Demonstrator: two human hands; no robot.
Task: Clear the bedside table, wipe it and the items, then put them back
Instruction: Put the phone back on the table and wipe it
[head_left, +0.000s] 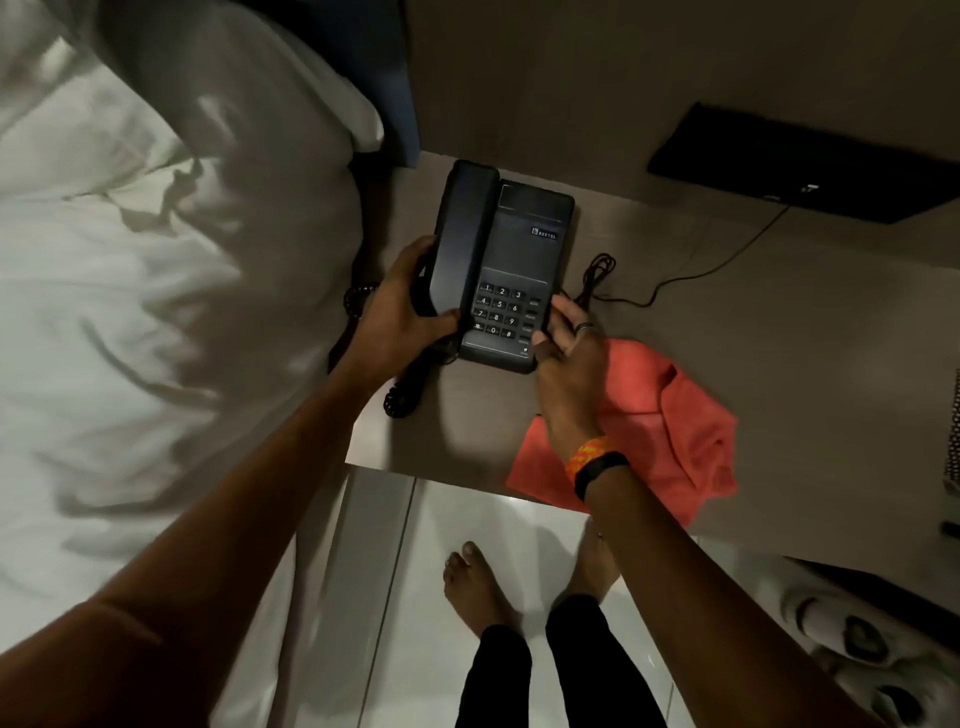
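A black Beetel desk telephone (511, 260) sits over the near-left part of the wooden bedside table (779, 338), keypad facing up and handset (462, 234) in its cradle along the phone's left side. Whether its base touches the tabletop or hangs just above it cannot be told.

The left hand (400, 312) grips the phone's left edge, with the thumb lying across the lower end of the handset and the fingers curled round its outer side. The right hand (569, 364) grips the phone's lower right corner, fingers curled against the edge beside the keypad; one finger wears a ring (584, 327).

The coiled handset cord (402, 395) hangs from the phone's lower left corner. A thin black line cable (691, 275) lies bunched just right of the phone and runs on to a black box (810, 166) on the wall, well to the phone's upper right.

An orange cloth (675, 426) lies crumpled on the table just right of and below the phone, partly under the right wrist and hanging over the table's front edge.

Left of the phone is a bed (130, 286) with rumpled white sheets. Below the phone, the person's bare feet (478, 587) stand on pale floor tiles (415, 649).
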